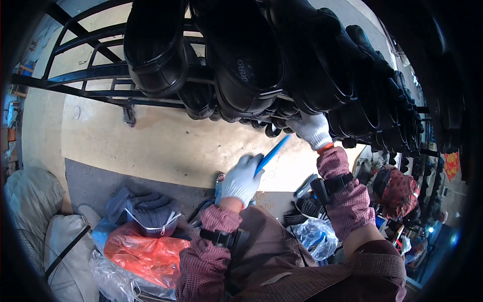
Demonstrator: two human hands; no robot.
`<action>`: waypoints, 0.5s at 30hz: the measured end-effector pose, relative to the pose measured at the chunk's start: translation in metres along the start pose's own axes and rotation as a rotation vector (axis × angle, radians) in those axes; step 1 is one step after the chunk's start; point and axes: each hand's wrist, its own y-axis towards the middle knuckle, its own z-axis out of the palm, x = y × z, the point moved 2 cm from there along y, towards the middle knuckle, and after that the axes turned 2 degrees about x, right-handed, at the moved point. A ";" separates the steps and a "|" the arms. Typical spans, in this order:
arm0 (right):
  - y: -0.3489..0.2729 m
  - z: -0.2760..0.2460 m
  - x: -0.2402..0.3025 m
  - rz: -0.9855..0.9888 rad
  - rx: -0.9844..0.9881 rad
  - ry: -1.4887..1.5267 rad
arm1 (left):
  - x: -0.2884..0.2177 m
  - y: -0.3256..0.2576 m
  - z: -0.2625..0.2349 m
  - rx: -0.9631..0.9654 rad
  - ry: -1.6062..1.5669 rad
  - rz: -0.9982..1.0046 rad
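My left hand (241, 180), in a white knit glove, is closed round a slim blue stick-like tool (274, 152). The tool slants up and to the right from the fist; its exact kind does not show. My right hand (313, 131), gloved in white with an orange cuff, reaches up under the edge of a black leather shoe (322, 95) on the rack. Its fingers are partly hidden among the shoes, so I cannot tell whether they grip one. More black shoes, such as the one at the left (156, 65), hang heel-down over the rack's edge.
A black metal rack (100, 75) full of shoes spans the top. Below it lies a pale floor sheet (151, 141). At the lower left are grey sacks (70, 251), a red plastic bag (146, 251) and dark folded cloth (151, 211). A clear bag (317, 236) lies at my right.
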 end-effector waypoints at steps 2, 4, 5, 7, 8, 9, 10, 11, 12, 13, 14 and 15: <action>0.004 -0.006 0.004 0.146 0.199 0.081 | 0.015 -0.025 0.016 0.049 -0.393 -0.180; 0.004 -0.011 0.009 0.209 0.243 0.185 | 0.027 -0.037 0.045 -0.012 -0.881 -0.194; 0.001 -0.012 0.006 0.274 0.292 0.283 | 0.023 -0.038 0.043 -0.006 -0.877 -0.188; -0.035 -0.021 0.005 -0.013 0.271 0.207 | 0.017 -0.042 0.039 0.026 -1.192 -0.253; -0.052 -0.037 0.020 -0.036 0.306 0.275 | 0.014 -0.047 0.033 0.108 -1.420 -0.337; -0.074 -0.049 0.020 -0.030 0.301 0.313 | 0.000 -0.047 0.024 0.043 -1.512 -0.385; -0.089 -0.074 0.040 -0.046 0.318 0.322 | 0.002 -0.049 0.022 0.008 -1.577 -0.366; -0.105 -0.100 0.052 -0.077 0.364 0.318 | 0.009 -0.048 0.030 -0.007 -1.642 -0.351; -0.122 -0.120 0.064 -0.110 0.327 0.334 | 0.010 -0.053 0.034 -0.001 -1.746 -0.330; -0.141 -0.133 0.070 -0.141 0.343 0.280 | 0.020 -0.057 0.040 -0.047 -1.671 -0.333; -0.148 -0.155 0.084 -0.186 0.366 0.364 | 0.017 -0.065 0.042 -0.056 -1.683 -0.271; -0.152 -0.175 0.096 -0.225 0.387 0.446 | 0.012 -0.073 0.043 -0.056 -1.693 -0.210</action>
